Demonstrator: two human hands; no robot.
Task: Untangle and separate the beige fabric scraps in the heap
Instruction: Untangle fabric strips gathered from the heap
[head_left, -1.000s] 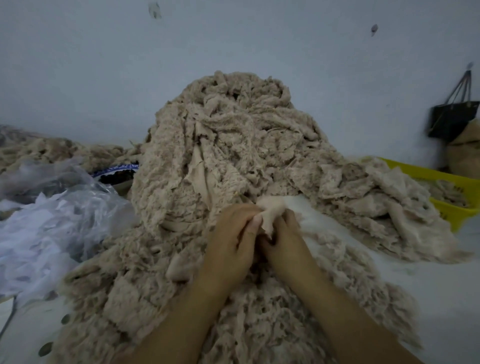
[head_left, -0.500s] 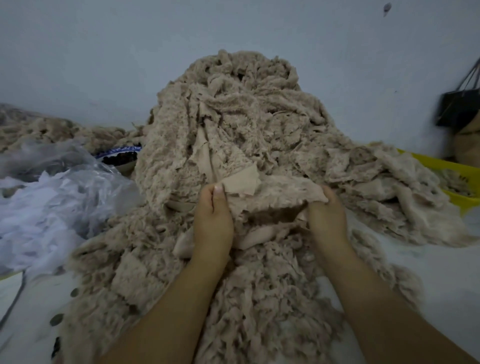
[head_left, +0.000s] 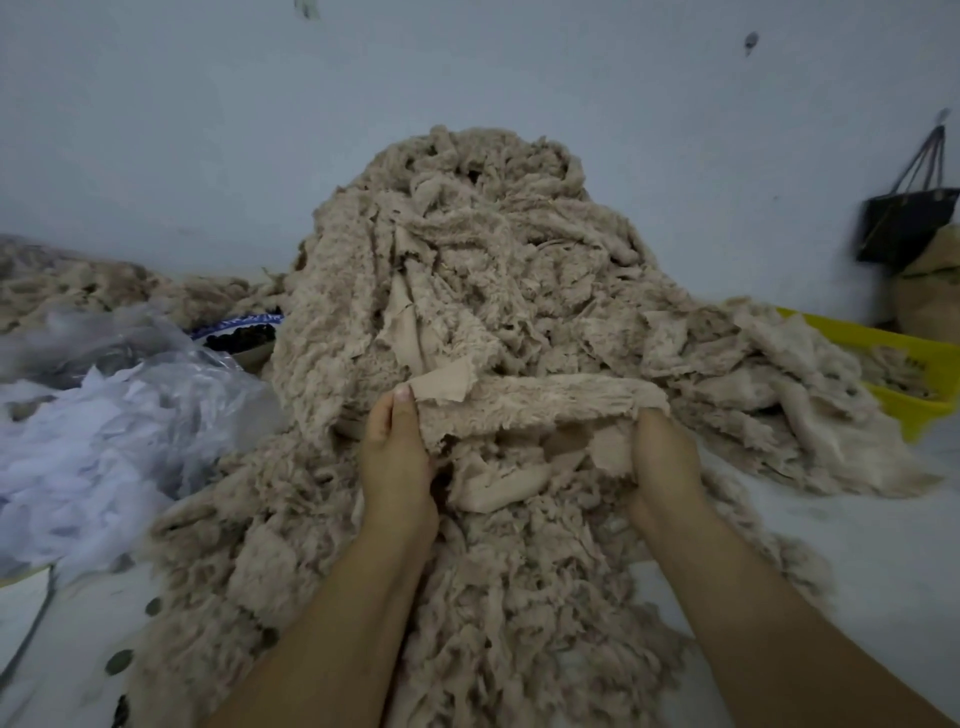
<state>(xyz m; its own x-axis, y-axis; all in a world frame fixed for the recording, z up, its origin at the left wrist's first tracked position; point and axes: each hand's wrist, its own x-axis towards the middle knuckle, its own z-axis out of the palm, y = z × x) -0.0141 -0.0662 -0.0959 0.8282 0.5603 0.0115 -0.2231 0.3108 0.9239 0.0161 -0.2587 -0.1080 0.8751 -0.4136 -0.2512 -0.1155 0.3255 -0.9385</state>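
A clear plastic bag (head_left: 156, 384) of white scraps lies at the left. The beige heap (head_left: 467, 270) rises mid-frame against the wall. At its front, the left hand (head_left: 395, 457) pinches one end of a fuzzy beige strip (head_left: 540, 405); the right hand (head_left: 665, 462) grips the other end, and the strip stretches between them. A yellow basket (head_left: 914, 358) sits far right
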